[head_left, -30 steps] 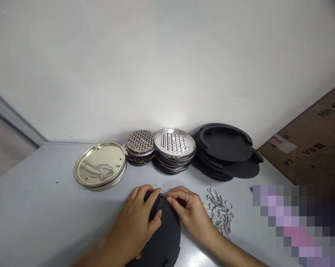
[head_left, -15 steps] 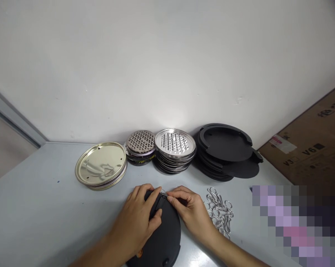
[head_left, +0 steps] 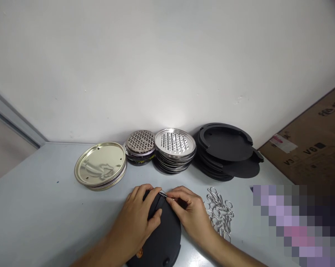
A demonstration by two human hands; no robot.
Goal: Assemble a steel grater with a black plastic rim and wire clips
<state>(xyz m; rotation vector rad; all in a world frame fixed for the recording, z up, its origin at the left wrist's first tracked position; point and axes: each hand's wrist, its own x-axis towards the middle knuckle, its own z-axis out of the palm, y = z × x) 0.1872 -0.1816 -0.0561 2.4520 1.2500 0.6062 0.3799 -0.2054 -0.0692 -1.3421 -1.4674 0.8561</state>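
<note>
My left hand (head_left: 141, 213) is closed over the upper left edge of a black round disc (head_left: 167, 230), thumb on its face and fingers along the rim. At the disc's top edge my right hand (head_left: 191, 207) pinches a small silver metal clip (head_left: 163, 193) between thumb and forefinger. The clip touches the slot area near the left fingertips; how it sits there is partly hidden. An orange round mark (head_left: 139, 253) shows on the disc beside my left wrist. A loose pile of silver rings and clips (head_left: 219, 211) lies right of my right hand.
Along the wall stand a stack of gold-coloured metal lids (head_left: 100, 163), two stacks of round grater plates, one darker (head_left: 141, 142) and one bright (head_left: 175, 144), and stacked black round parts (head_left: 225, 142). A cardboard box (head_left: 309, 148) borders the table on the right.
The clip at the disc's top edge has tilted slightly and shows more clearly. Both hands stay in nearly the same place.
</note>
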